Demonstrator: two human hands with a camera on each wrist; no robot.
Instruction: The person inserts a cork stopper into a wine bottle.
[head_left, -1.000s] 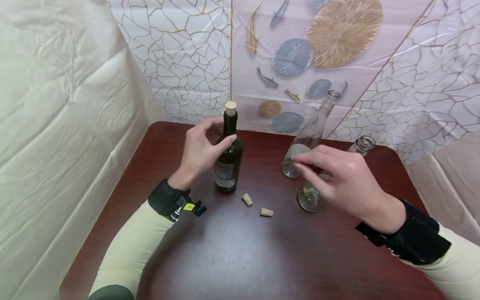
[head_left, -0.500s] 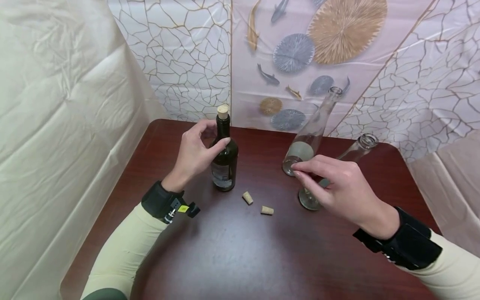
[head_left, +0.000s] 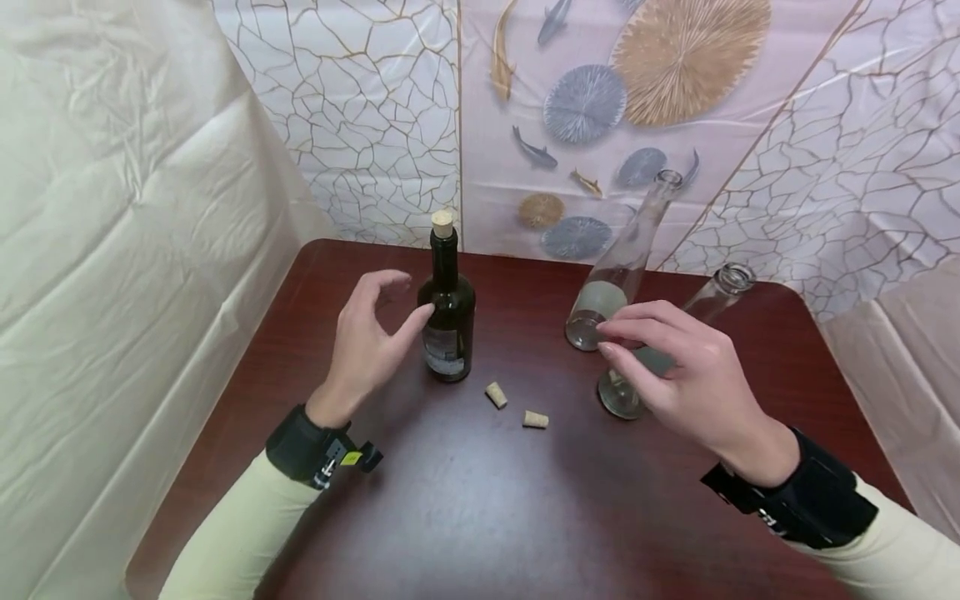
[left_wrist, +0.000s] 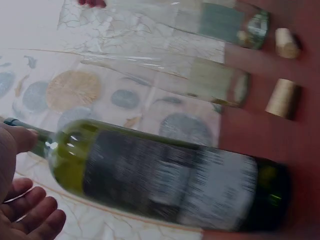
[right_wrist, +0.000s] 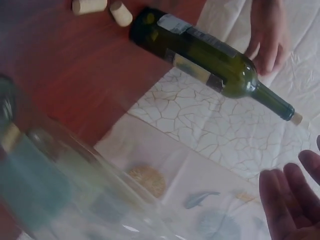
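A dark green wine bottle (head_left: 447,321) stands upright on the table, a cork (head_left: 442,223) seated in its mouth. Just left of it my left hand (head_left: 367,346) is spread with thumb and fingers apart, holding nothing; the thumb tip is close to the bottle's shoulder. In the left wrist view the thumb overlaps the neck of the wine bottle (left_wrist: 165,175). My right hand (head_left: 686,383) hovers in front of a clear glass bottle (head_left: 729,287), fingers loosely bent and nothing between them. It hides part of that bottle. Two loose corks (head_left: 496,395) lie between the hands.
Behind the right hand, another clear glass bottle (head_left: 626,254) with a pale label stands farther back. The dark red wooden table (head_left: 450,517) meets a patterned cloth (head_left: 375,125) at the back. Pale fabric (head_left: 135,292) hangs along the left side.
My left hand has let go of the wine bottle and drawn back to the left. The bottle shifted slightly left earlier. My right hand's fingertips have parted a little.
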